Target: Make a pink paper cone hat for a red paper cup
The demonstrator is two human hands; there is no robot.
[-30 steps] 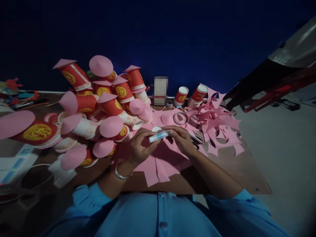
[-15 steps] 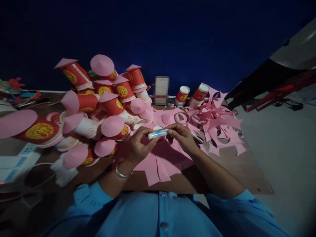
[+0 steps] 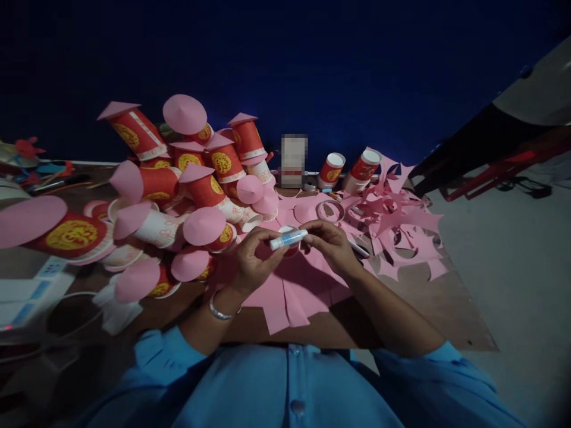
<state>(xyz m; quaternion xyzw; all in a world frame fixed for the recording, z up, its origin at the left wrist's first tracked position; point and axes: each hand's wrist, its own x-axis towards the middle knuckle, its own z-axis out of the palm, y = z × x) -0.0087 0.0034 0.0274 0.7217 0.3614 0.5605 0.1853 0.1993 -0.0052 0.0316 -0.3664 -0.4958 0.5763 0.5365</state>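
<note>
Brown tabletop [image 3: 459, 315] under angular pink paper [image 3: 307, 291], smooth cylindrical tube [image 3: 288, 239] in the pinch of both hands [image 3: 255, 261] [image 3: 329, 245].

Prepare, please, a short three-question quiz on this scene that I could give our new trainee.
1. Which thing do the left hand and right hand hold between them?
(a) a roll of tape
(b) a white tube with blue print
(c) a pair of scissors

2. True or false: a silvery bracelet circles the left wrist.

3. Fill in: the cups with pink cone tops are piled to the ____ of the hands, and the cut-up pink paper is heaped on the opposite side.

Key: 1. b; 2. true; 3. left.
</note>
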